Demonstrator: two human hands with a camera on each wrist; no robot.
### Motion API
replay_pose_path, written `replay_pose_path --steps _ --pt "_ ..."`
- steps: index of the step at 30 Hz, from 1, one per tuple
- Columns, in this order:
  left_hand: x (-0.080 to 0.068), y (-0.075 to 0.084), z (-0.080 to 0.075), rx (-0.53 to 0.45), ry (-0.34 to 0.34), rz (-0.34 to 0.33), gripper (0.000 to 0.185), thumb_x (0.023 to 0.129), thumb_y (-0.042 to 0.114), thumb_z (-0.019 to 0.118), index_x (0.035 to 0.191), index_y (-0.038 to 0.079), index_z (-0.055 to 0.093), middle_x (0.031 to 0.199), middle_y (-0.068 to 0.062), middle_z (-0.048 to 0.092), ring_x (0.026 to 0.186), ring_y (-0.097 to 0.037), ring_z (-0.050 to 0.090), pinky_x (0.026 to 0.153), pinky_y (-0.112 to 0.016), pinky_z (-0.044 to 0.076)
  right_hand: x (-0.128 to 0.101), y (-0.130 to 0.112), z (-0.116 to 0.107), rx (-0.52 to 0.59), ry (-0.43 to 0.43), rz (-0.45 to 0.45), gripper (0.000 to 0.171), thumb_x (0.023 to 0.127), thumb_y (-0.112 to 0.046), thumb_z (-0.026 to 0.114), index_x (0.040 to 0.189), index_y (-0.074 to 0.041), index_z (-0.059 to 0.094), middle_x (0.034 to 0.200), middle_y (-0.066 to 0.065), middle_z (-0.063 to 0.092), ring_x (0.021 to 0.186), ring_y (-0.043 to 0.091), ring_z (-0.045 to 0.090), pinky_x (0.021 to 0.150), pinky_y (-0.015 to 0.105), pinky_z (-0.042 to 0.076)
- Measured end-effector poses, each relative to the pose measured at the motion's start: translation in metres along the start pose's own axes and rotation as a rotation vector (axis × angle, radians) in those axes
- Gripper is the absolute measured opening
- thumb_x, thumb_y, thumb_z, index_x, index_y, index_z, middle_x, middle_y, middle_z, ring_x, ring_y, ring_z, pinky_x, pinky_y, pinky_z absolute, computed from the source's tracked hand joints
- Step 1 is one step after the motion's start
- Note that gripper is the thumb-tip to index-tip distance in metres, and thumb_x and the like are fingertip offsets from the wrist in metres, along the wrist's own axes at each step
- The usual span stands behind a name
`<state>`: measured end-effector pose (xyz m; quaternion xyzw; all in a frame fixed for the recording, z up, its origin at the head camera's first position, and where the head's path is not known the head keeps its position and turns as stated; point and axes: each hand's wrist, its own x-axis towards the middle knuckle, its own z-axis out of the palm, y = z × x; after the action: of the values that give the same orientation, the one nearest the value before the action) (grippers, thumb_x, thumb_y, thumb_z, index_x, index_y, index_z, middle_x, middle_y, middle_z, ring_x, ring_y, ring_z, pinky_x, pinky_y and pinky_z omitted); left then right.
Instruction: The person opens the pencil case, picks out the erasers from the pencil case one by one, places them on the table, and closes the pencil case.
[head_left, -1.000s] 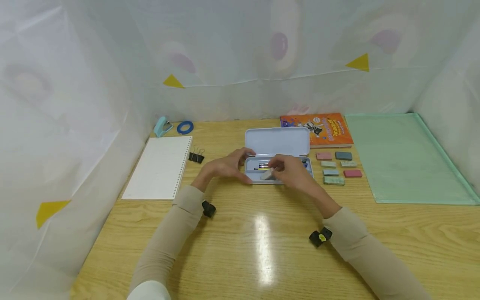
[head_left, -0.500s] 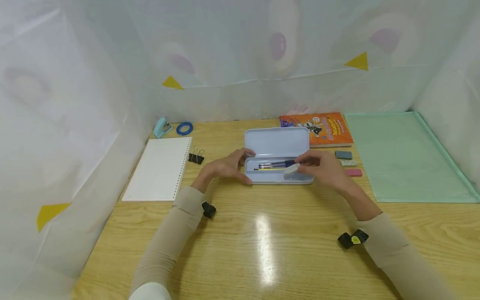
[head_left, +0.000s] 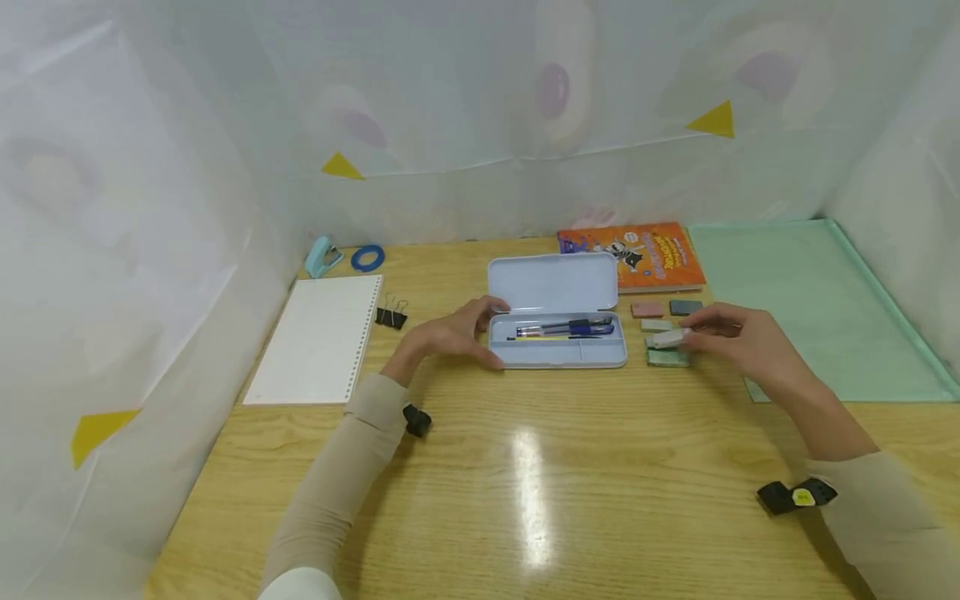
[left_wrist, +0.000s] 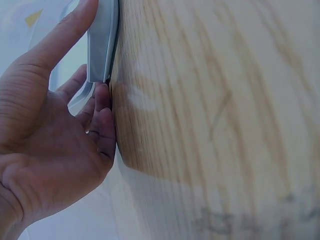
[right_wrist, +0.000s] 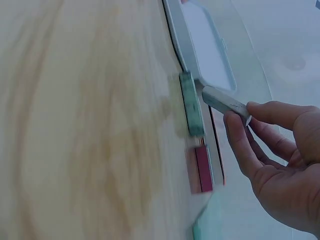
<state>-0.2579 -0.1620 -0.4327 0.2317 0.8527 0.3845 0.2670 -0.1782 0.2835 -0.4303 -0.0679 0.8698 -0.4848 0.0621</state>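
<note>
Lots of stuff on this light wooden desk (head_left: 525, 500): a white spiral notepad (head_left: 318, 333) on the left with a black binder clip (head_left: 392, 315) beside it, a pale blue stapler (head_left: 321, 254) and a blue tape ring (head_left: 368, 257) at the back corner. An orange picture book (head_left: 636, 257) and a mint green plastic mat (head_left: 802, 308) are on the right. Nothing sits between the hands and what they're working on.

The light blue metal pencil case (head_left: 557, 321) is in the middle with its lid open and leaning back. The rear compartment holds blue pens (head_left: 568, 329); the front one looks bare.

The left hand (head_left: 450, 335) has its thumb and fingers curled round the case's left end. The right hand (head_left: 750, 343) pinches a small grey eraser block (head_left: 670, 337), held just above the cluster of pastel erasers (head_left: 658, 332) lying right of the case.

The left wrist view shows the thumb along the case rim (left_wrist: 102, 40) and fingertips against the desk, which the head view can't resolve. The right wrist view shows the grey block (right_wrist: 224, 104) gripped by one end, with a green eraser (right_wrist: 191, 102) and a red one (right_wrist: 202, 167) under it.
</note>
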Motion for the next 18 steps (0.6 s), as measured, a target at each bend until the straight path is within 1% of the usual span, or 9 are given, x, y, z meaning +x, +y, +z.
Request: replay_pose_path --steps 2,7,11,12,16,18 --pt "0.000 0.000 -0.001 0.001 0.001 0.001 0.094 0.077 0.024 0.094 0.152 0.015 0.037 0.146 -0.008 0.044 0.129 -0.026 0.045 0.113 -0.040 0.040 -0.006 0.005 -0.008 -0.015 0.004 0.011 0.043 0.100 -0.035 0.072 0.129 -0.004 0.066 0.106 -0.009 0.075 0.095 0.001 0.068 0.080 0.017 0.049" --pt "0.000 0.000 -0.001 0.014 0.004 0.005 0.093 0.078 0.025 0.094 0.152 0.016 0.037 0.144 -0.007 0.044 0.127 -0.025 0.046 0.111 -0.039 0.041 -0.019 0.017 -0.024 -0.059 0.000 0.015 0.040 0.102 -0.035 0.069 0.129 -0.006 0.066 0.106 -0.011 0.074 0.094 0.003 0.069 0.078 0.016 0.048" --pt "0.001 0.000 -0.002 0.017 0.005 0.004 0.093 0.078 0.025 0.094 0.151 0.016 0.038 0.143 -0.007 0.045 0.126 -0.025 0.046 0.110 -0.039 0.041 -0.025 0.023 -0.031 -0.069 -0.006 0.004 0.037 0.102 -0.032 0.068 0.128 -0.005 0.066 0.105 -0.006 0.076 0.093 0.005 0.070 0.077 0.015 0.048" --pt "0.000 0.001 -0.001 0.013 0.004 0.005 0.093 0.078 0.024 0.094 0.151 0.015 0.038 0.143 -0.008 0.045 0.126 -0.025 0.046 0.110 -0.039 0.041 -0.026 0.024 -0.033 -0.078 -0.009 0.011 0.037 0.102 -0.032 0.068 0.128 -0.006 0.066 0.105 -0.006 0.076 0.093 0.004 0.069 0.076 0.014 0.047" --pt "-0.001 0.002 -0.001 0.002 0.004 0.008 0.093 0.078 0.023 0.094 0.152 0.014 0.037 0.143 -0.009 0.045 0.126 -0.026 0.046 0.110 -0.041 0.041 -0.027 0.026 -0.035 -0.111 -0.034 0.023 0.037 0.102 -0.032 0.068 0.128 -0.006 0.066 0.104 0.001 0.078 0.092 0.004 0.069 0.076 0.015 0.046" --pt "-0.001 0.002 -0.001 -0.005 0.003 0.011 0.093 0.078 0.022 0.094 0.152 0.013 0.037 0.144 -0.010 0.045 0.126 -0.027 0.047 0.110 -0.041 0.041 -0.027 0.027 -0.035 -0.126 -0.044 0.019 0.036 0.103 -0.032 0.068 0.128 -0.006 0.066 0.105 0.001 0.078 0.092 0.003 0.068 0.076 0.015 0.047"
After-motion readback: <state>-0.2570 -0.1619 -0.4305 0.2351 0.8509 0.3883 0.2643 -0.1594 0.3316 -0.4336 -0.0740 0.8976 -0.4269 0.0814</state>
